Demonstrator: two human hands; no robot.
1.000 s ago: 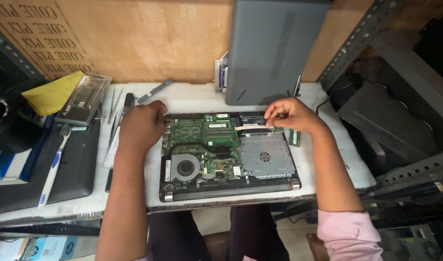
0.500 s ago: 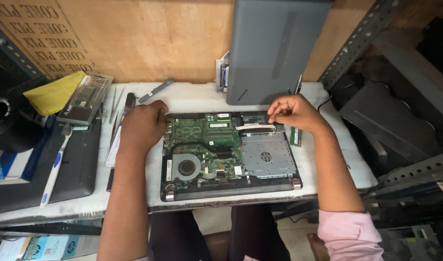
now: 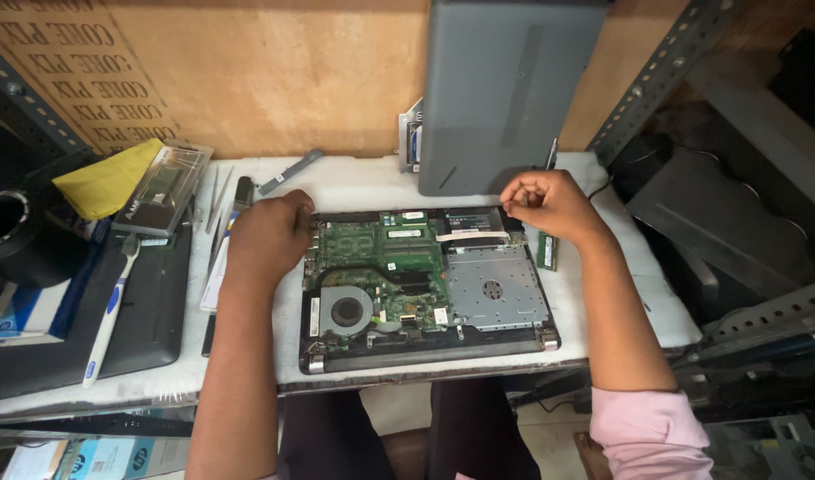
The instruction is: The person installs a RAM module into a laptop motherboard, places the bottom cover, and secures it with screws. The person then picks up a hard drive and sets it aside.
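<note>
An opened laptop base (image 3: 425,351) lies on the white bench mat, showing a green circuit board (image 3: 381,258), a round fan (image 3: 345,311) and a silver drive plate (image 3: 494,286). My left hand (image 3: 267,236) rests curled over the base's far left corner and grips its edge. Above the far right corner, my right hand (image 3: 550,203) has its fingers curled in; I cannot see anything between them. A small green memory stick (image 3: 547,251) lies just right of the base, under my right wrist.
A grey laptop cover (image 3: 501,89) leans upright against the wooden back wall. Tweezers and a metal tool (image 3: 287,172) lie at the back left, beside a clear plastic package (image 3: 163,188), a yellow cloth (image 3: 105,178), a white toothbrush (image 3: 109,311) and a black tape roll (image 3: 7,231). Metal shelving stands at the right.
My right hand's fingers have curled in and the hand has shifted slightly right along the base's far edge. My left hand has stayed in place.
</note>
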